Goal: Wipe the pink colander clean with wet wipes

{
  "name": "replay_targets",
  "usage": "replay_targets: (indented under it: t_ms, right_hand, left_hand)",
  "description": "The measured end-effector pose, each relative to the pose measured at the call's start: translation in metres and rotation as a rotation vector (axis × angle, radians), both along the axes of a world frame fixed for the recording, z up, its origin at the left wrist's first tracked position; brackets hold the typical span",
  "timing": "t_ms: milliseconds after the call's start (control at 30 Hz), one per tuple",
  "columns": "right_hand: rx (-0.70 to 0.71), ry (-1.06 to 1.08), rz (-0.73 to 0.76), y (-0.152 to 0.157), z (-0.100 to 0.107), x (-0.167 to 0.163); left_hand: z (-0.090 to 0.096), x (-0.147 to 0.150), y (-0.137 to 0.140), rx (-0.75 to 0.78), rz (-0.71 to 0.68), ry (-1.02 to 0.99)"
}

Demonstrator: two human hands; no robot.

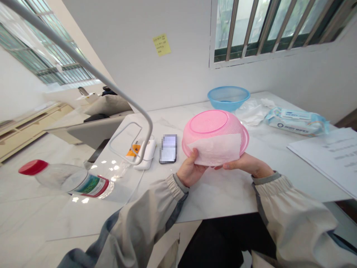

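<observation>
A pink plastic basket [192, 126] with fine holes is held bottom up and tilted over the table, its round base facing up and away. Across its near side lies a white wipe [219, 149], spread flat. My left hand [192, 169] grips the basket's lower left rim, thumb pressing on the wipe's left corner. Under the lower right rim is my right hand [248, 165], its thumb at the wipe's lower edge and its other fingers partly hidden beneath. Both hands are closed on the rim.
A blue basin [228, 97] stands by the wall, near crumpled clear plastic [252, 111] and a baby wipes pack [297, 122]. Papers [329, 156] lie right. To the left are a phone [168, 149], a white power bank [145, 154], a bottle [67, 178] and a grey lamp arm [111, 83].
</observation>
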State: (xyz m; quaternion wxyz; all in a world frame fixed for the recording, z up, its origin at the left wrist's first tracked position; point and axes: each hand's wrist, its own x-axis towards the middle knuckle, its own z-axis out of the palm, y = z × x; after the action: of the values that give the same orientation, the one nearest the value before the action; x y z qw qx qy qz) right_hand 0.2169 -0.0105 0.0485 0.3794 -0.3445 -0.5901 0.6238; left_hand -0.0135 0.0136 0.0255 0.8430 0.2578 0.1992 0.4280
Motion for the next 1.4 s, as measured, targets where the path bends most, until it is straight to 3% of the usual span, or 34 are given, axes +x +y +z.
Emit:
replay_targets:
  t_ms: [300, 433, 733, 967, 1167, 1400]
  right_hand:
    - [-0.079, 0.042, -0.100, -0.001, -0.002, -0.007]
    - [-0.104, 0.092, -0.198, 0.000, -0.003, -0.008]
    - [-0.062, 0.326, -0.230, 0.003, -0.002, -0.007]
    - [-0.087, 0.479, -0.398, 0.008, -0.006, -0.005]
    - [-0.131, 0.576, -0.528, 0.016, -0.006, -0.004]
    - [-0.100, 0.690, -0.597, 0.029, -0.015, 0.000]
  left_hand:
    - [0.006, 0.002, -0.003, 0.056, -0.049, -0.026]
    - [0.005, 0.004, -0.004, 0.022, -0.016, -0.052]
    - [0.004, 0.003, 0.000, -0.133, -0.005, -0.057]
    - [-0.001, 0.005, 0.003, -0.146, -0.010, 0.048]
    - [-0.001, 0.003, 0.002, -0.098, -0.031, 0.140]
    - [0.003, 0.004, -0.003, 0.092, -0.104, 0.258]
